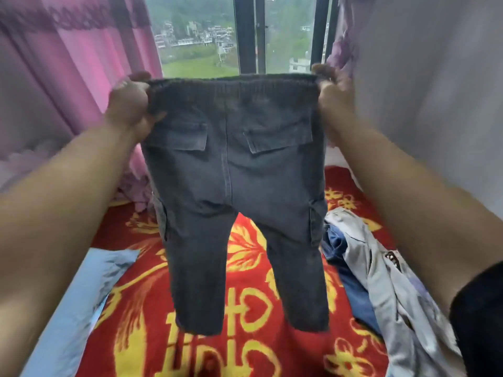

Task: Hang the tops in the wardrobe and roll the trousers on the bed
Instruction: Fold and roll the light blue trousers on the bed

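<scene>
Up high, left hand and right hand grip dark-grey cargo trousers by the waistband.

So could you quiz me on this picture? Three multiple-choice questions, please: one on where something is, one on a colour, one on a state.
1. Where does the pile of clothes lie?
A. On the bed cover, right of the trousers
B. On the windowsill
C. On a chair

2. What colour is the bed cover?
A. Plain green
B. Black and white
C. Red with yellow patterns

3. How are the trousers now?
A. Rolled up on the cover
B. Held up by the waistband, legs hanging
C. On a hanger

Answers: 1 A, the pile rests on the cover beside the right trouser leg. 2 C, red and yellow show all around the legs. 3 B, the left hand and the right hand each grip one waistband end.
</scene>
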The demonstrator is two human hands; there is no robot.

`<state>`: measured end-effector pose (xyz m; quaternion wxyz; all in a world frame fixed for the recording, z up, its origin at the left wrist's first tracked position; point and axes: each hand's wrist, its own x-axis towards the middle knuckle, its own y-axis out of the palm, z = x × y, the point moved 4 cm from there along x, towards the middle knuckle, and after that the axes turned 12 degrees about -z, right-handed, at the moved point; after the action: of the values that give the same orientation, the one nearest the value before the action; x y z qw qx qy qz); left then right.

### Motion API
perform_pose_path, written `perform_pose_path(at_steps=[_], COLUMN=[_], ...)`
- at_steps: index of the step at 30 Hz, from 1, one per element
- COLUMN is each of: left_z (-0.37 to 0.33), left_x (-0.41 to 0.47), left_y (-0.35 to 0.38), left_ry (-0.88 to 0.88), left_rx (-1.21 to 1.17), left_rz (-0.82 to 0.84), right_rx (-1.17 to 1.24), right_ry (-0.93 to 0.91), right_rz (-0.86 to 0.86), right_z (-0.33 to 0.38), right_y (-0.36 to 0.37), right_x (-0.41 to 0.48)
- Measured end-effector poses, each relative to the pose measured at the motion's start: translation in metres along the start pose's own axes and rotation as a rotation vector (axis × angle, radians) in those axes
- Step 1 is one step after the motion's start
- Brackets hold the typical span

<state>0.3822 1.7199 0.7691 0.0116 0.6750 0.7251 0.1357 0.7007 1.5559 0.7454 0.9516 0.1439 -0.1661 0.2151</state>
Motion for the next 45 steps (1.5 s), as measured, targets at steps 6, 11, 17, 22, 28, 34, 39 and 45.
perform_pose_path(at_steps=[6, 11, 17, 22, 28, 34, 39, 45], left_z=[-0.070, -0.046, 0.115, 0.300, 0.450, 0.498, 0.538, 0.617], left_x=[-0.013, -0.044, -0.113, -0.237, -0.365, -0.429, -0.450, -0.496], left_y=[-0.001, -0.035, -0.113, -0.187, -0.287, -0.338, -0.356, -0.392], left_ry=[0.071, 0.050, -0.172, -0.527, -0.976, -0.933, -0.799, -0.831], left_rx=[-0.143, 0.004, 0.349, 0.605, 0.646, 0.871, 1.119, 1.346], left_rz=[0.010, -0.087, -0.145, 0.063, -0.012, 0.086, 0.287, 0.316], right_rx=[0.068, -0.017, -0.384, -0.849, -1.057, -1.110, -1.197, -1.280], right_ry=[-0.113, -0.067, 0.073, 0.387, 0.675, 0.882, 0.903, 0.868], right_rz=[-0.034, -0.080, -0.105, 0.144, 0.269, 0.339, 0.412, 0.527], right_z=[0.086, 0.073, -0.044, -0.195, -0.303, -0.339, -0.381, -0.457], right_y=[0.005, -0.020, -0.100, -0.190, -0.286, -0.341, -0.359, -0.391], right_x=[0.010, -0.036, -0.164, -0.301, -0.453, -0.541, -0.571, -0.627])
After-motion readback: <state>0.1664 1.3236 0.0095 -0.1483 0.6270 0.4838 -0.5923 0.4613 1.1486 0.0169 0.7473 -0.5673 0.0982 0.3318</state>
